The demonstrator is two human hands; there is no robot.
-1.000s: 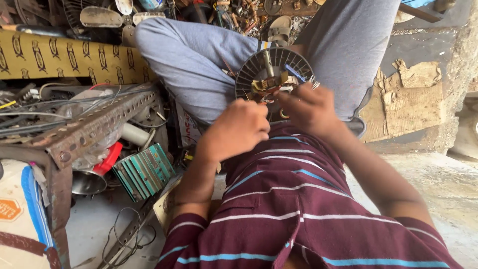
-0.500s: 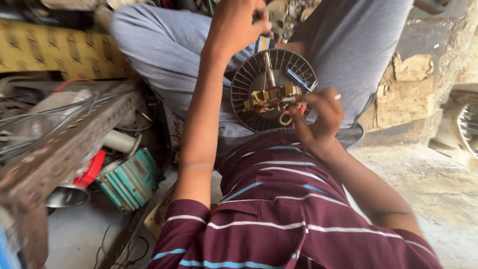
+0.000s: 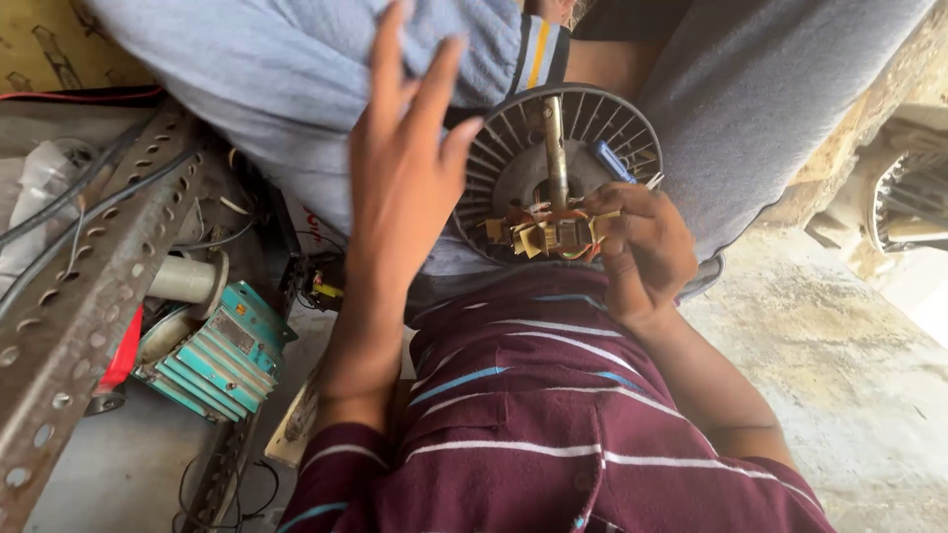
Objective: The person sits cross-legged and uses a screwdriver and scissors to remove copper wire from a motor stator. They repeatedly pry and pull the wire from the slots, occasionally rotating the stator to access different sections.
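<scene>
A round grey fan motor (image 3: pixel 513 148) with radial slots, a central metal shaft and yellow paper-wrapped windings rests in my lap against my grey trousers. My right hand (image 3: pixel 642 247) grips its lower right side at the windings, next to a small blue part on the rim. My left hand (image 3: pixel 405 168) is raised in front of my left knee, left of the motor, fingers spread and holding nothing. A maroon striped shirt fills the lower middle.
A rusty perforated angle-iron rack (image 3: pixel 89 296) with cables runs along the left. Below it lie a teal finned box (image 3: pixel 217 355), a white spool (image 3: pixel 188 279) and a red-handled tool (image 3: pixel 123 350). Bare concrete floor (image 3: pixel 849 365) lies to the right.
My left hand came off the motor, went up high, and has now dropped back beside it with fingers apart. The view has moved closer. The right hand stayed on the motor.
</scene>
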